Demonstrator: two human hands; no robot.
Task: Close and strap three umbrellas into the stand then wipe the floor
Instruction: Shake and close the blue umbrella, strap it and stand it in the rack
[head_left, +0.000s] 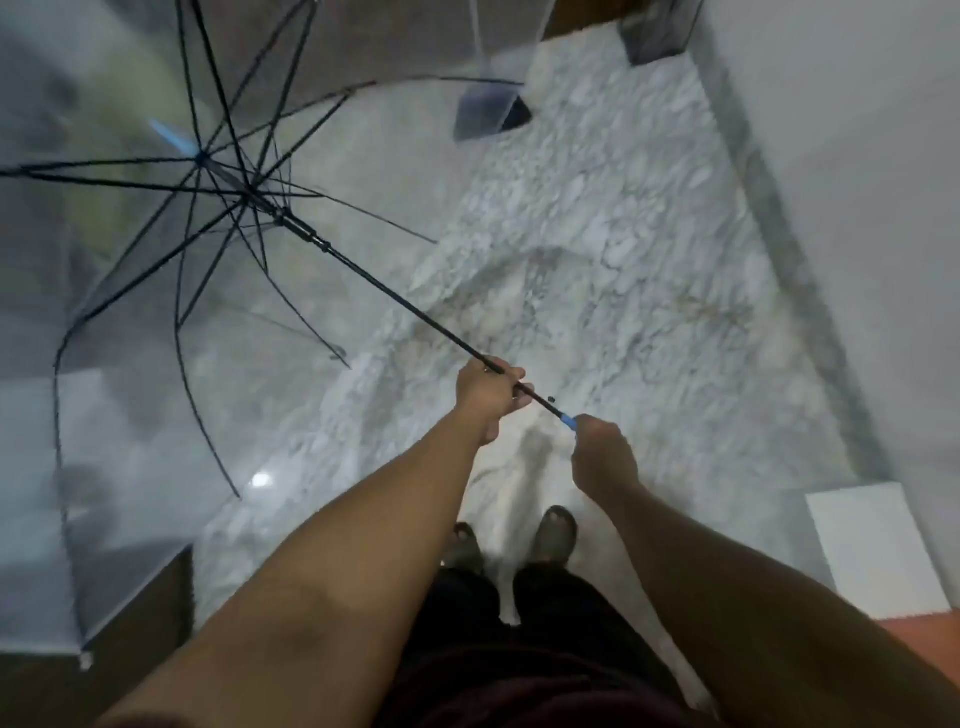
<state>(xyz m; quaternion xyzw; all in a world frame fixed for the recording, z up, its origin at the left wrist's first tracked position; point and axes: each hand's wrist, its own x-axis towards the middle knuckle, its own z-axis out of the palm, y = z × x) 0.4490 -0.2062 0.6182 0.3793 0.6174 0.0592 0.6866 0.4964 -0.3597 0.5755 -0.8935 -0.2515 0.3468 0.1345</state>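
Umbrella (306, 236), clear with black ribs, spreads open across the upper left of the frame, its shaft slanting down to centre. Left hand (488, 389) grips the shaft. Right hand (605, 454), just lower right, curls round the blue handle (570, 421). Marble floor (623, 234) lies beneath.

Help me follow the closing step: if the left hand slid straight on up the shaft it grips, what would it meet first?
Probably the black plastic runner on the thin black shaft of the open transparent umbrella; the stretch between it and the left hand looks free, though blur hides detail.
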